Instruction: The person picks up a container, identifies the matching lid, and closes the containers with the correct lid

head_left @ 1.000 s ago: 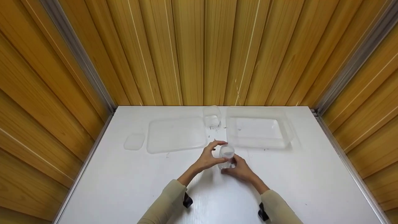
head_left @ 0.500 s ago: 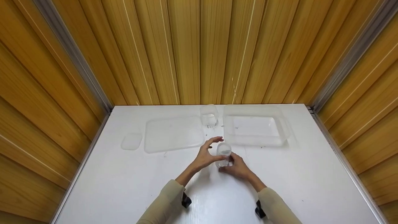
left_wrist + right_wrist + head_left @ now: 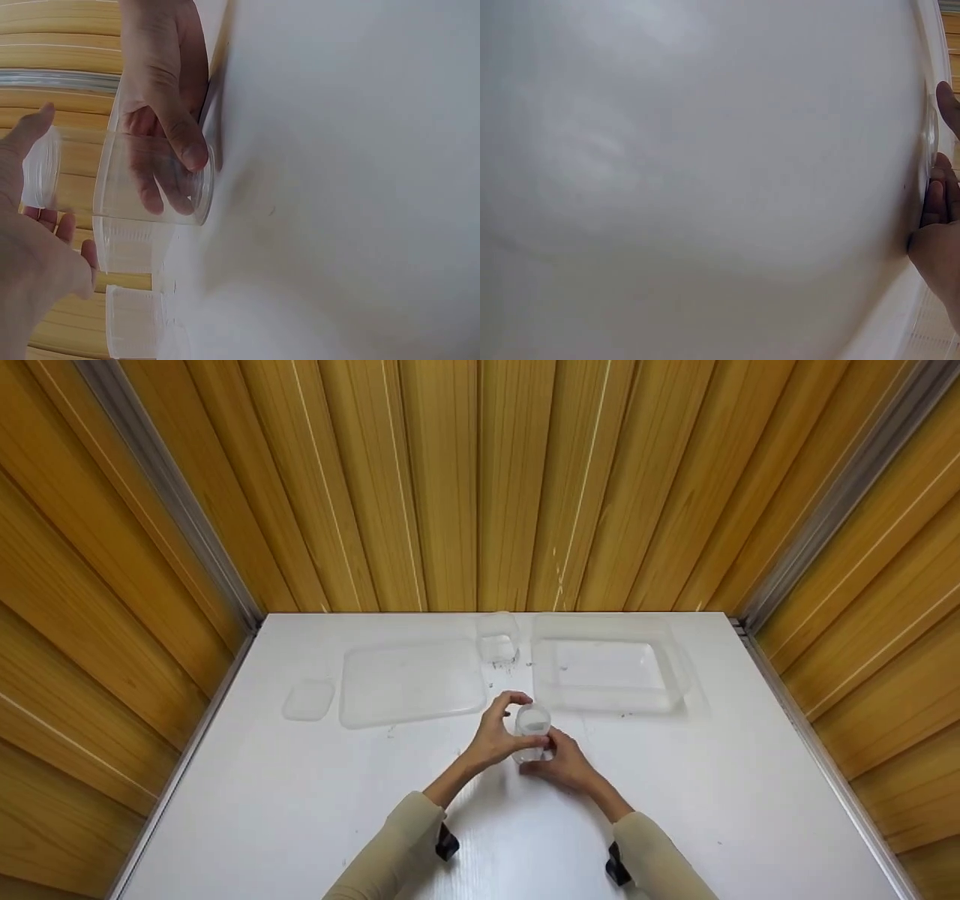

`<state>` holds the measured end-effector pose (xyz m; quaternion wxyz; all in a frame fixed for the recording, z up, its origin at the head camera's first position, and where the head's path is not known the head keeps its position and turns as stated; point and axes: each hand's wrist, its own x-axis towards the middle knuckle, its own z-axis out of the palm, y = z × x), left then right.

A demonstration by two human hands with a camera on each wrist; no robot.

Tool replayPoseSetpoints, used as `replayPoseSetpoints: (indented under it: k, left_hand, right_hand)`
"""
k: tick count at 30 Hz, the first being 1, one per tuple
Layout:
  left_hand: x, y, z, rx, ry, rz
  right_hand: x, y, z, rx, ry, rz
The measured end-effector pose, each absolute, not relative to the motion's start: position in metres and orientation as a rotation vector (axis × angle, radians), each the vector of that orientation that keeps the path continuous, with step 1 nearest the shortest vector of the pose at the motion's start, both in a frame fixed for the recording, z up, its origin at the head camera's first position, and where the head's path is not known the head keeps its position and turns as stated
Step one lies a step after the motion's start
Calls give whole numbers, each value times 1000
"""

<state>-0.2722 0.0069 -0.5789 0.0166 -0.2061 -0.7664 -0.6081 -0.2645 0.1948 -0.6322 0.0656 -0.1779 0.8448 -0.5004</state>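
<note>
A clear plastic jar with a round, ridged clear lid stands upright on the white table. In the head view, my left hand curves round the lid, thumb on the near side and index finger on the far side. Low on the jar, my right hand grips it near the base, thumb on one side and fingers on the other. The left wrist view has this right hand just above the table surface. Only part of the right hand enters the right wrist view.
Behind the hands lies a large translucent lid, with a smaller rounded lid to its left. A small clear container and a large translucent box stand at the back. Wood-look panels rise along the table's back and sides.
Half a second ago my left fingers were lifted off the lid's far side; now they curl round it again. My right hand keeps its grip low on the jar.
</note>
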Motion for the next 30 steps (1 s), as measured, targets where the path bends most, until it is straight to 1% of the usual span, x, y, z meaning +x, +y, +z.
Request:
replayPoseSetpoints:
  k: [10,13,16,22,30]
  left_hand:
    - [-277,-6,-574,-866,-2453,-1881]
    - [-278,-7,-574,-893,-2449,-1887]
    - [-277,-6,-575,-847,-2431,-1876]
    - [-271,0,-581,-658,-2417,-1818]
    - [-271,10,-581,-603,-2434,-1866]
  right_hand:
    - [-267,190,-630,-511,2559,-1503]
    - [-267,190,-629,-504,2552,-1516]
    - [-268,190,-629,-512,2533,-1546]
    - [-265,192,-633,-547,2554,-1516]
    - [-265,195,-635,-579,2531,-1530]
